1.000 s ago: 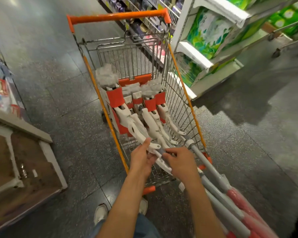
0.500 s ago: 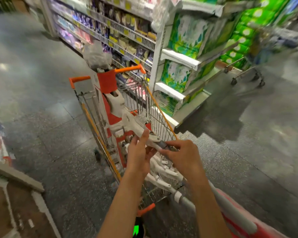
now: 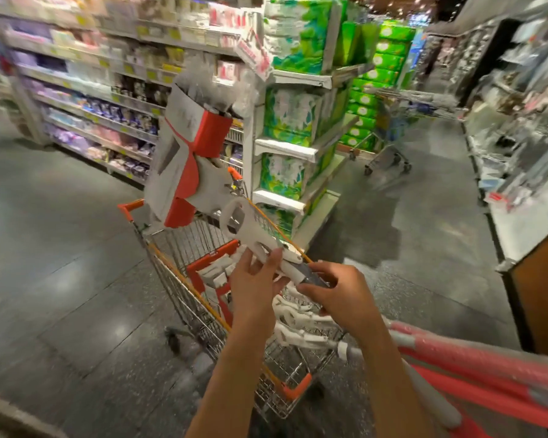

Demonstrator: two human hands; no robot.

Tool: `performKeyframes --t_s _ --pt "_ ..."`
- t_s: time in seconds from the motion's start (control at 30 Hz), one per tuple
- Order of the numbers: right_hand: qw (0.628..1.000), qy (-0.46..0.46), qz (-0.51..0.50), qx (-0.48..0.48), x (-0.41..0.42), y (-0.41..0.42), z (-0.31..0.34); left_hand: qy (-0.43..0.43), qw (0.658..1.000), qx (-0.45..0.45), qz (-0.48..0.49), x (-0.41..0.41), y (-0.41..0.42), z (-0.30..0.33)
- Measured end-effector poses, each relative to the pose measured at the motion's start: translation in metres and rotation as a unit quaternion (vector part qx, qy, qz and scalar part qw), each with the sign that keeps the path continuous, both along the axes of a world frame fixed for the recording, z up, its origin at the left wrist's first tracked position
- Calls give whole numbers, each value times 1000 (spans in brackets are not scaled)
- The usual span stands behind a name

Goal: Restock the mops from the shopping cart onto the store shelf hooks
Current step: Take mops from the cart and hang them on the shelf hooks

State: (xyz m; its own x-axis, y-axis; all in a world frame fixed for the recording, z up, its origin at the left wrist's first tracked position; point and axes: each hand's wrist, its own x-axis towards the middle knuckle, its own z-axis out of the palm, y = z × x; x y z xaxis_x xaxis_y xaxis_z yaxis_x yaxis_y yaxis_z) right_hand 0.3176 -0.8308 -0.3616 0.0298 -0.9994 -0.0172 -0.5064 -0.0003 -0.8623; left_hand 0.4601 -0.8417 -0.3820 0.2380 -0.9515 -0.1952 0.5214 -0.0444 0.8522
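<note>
White plastic and red card make up the mop we are lifting out of the shopping cart; its head end, sleeved in red-and-white packaging with a clear plastic wrap at the top, stands tilted above the cart's far orange handle, while its white wringer bracket slopes down toward us. Our left hand holds that bracket from below with fingers curled around it, and our right hand pinches the grey section of the shaft just beside the left hand, over the near part of the cart. We judge the step in hand to be the pick-up: one mop is raised clear of the basket, not yet carried anywhere. Other mops lie in the cart beneath our hands, their white fittings stacked side by side and their red-wrapped handles sticking out past the cart's near right corner. The next move likely calls for turning away from the cart toward whichever shelf carries the hooks; we cannot tell from here which one that is. Shelves of green-wrapped packs stand just beyond the cart's far right side.
</note>
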Motion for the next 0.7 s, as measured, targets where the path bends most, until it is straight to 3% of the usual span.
performKeyframes --t_s 0.23,0.37,0.47,0.6,0.7 --pt "999 17 0 -47 0 58 -20 -60 996 -57 -28 1 48 -4" --pt "998 -27 -39 -46 -3 91 -28 -97 986 -119 -56 -5 69 -6" --pt "993 -64 -75 -67 -4 117 -27 -75 978 -164 -103 -13 86 -3" --pt "984 -90 -122 -95 -17 149 -22 7 971 -162 -174 -27 108 0" --pt "978 -111 -142 -107 -27 175 -20 18 962 -178 -207 -41 125 3"
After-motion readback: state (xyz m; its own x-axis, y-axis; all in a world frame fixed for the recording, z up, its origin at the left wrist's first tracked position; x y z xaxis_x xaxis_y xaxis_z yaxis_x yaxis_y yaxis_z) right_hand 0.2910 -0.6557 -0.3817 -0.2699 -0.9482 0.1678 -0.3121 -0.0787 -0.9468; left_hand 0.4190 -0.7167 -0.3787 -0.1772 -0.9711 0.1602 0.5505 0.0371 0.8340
